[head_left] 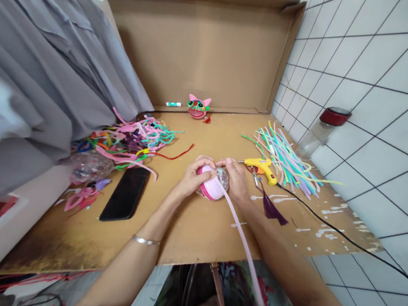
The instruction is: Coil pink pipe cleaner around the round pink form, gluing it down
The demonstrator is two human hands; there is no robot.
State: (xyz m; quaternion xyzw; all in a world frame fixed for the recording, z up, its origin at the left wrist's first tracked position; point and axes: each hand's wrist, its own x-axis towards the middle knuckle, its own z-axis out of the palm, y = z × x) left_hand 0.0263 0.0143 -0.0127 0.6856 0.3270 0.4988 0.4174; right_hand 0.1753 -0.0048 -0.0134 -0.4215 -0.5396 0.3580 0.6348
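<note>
A round ball [211,185], partly wrapped in pink and pale lilac pipe cleaner, sits between my hands above the table. Its right part is still a bare, greyish see-through surface. My left hand [195,175] is closed around the wrapped side, thumb on top. On the opposite side, my right hand [234,177] curls its fingers against the bare part. From the ball a long pale lilac pipe cleaner [241,233] trails down toward my lap. Just right of my right hand lies a yellow hot glue gun [263,168] with a black cord.
Loose pipe cleaners [290,156] lie at right by a red-lidded bottle [317,132]; a tangled heap [141,135] is at left. A black phone [125,194], purple tassel [271,208], glue stick [173,104] and pink-eared animal head [198,107] also lie on the table [177,239].
</note>
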